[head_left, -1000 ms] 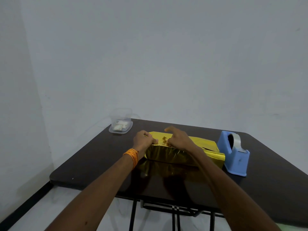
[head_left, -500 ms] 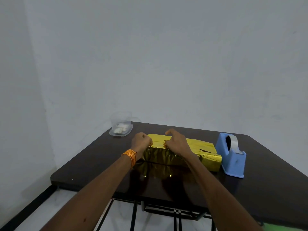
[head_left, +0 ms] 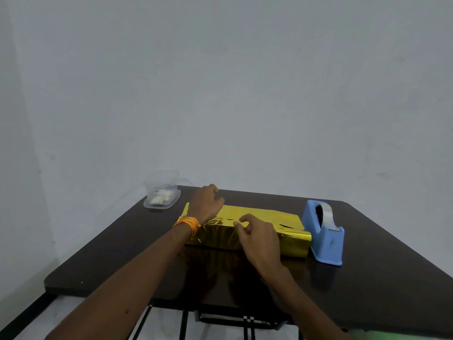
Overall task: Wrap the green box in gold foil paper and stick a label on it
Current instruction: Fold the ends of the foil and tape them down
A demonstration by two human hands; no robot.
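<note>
Black-brown counter (head_left: 110, 266) fills the near ground, its gloss mirroring the forearms. On it, about mid-depth, lies the green box, now entirely under gold foil (head_left: 267, 215); no green shows anywhere.

Half a second ago both hands were bunched together on the parcel's top left, working at the seam. They have since parted. The right hand (head_left: 261, 238) has slid back to the near upper edge, fingers bent with the tips on the foil; whether they pinch it or only press it down I cannot tell. The left hand (head_left: 207, 203), orange thread at the wrist, has gone to the far left corner with its back to the camera and fingers curled away, so anything in its grasp is hidden.

That parting suggests the top seam is judged finished and the ends or the label come next.

The left wrist covers the parcel's left end. A blue tape dispenser (head_left: 323, 233) stands just beside the right end. Farther back, a clear tub (head_left: 161, 198) holds pale slips, too small to read.
</note>
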